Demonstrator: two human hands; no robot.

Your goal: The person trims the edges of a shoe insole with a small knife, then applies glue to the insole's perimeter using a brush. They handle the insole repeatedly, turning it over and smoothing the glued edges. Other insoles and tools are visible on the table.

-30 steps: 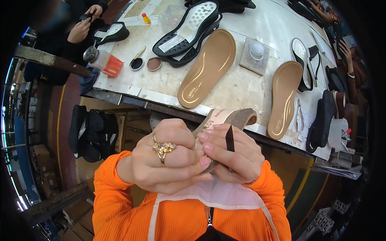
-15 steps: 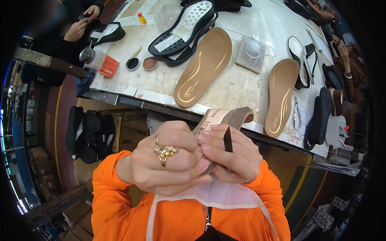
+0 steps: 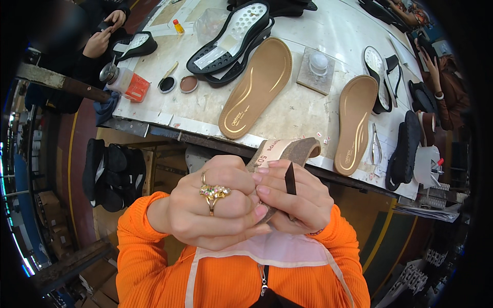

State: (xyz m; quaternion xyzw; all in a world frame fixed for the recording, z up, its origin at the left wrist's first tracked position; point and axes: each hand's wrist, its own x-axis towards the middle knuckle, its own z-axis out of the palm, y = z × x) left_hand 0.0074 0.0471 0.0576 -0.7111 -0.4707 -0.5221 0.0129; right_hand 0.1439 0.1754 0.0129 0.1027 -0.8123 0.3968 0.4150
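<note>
In front of my chest, both hands hold a curved insole board (image 3: pixel 297 149), brown along the edge with a pale printed face, its far end bent upward. My left hand (image 3: pixel 215 197), wearing gold rings, is closed over its near left part, and the thumb presses in beside the right fingers. My right hand (image 3: pixel 295 197) grips the other side with bent fingers. A dark pointed strip (image 3: pixel 290 179) sticks up from between the right fingers; its lower end is hidden, so I cannot tell what it is. Whatever the left fingertips pinch is covered by the hand.
Beyond the hands, the worktable holds two tan insoles (image 3: pixel 257 87) (image 3: pixel 355 123), black shoe soles (image 3: pixel 231 43), a container with a red label (image 3: pixel 134 84), small round pots (image 3: pixel 188 84) and pincers (image 3: pixel 376 143). Black footwear (image 3: pixel 114 172) sits below left. Other people's hands (image 3: pixel 105 33) show at both sides.
The table and its items sit slightly further left in the view. Both hands keep nearly the same hold on the insole board, and the dark strip stays between the right fingers.
</note>
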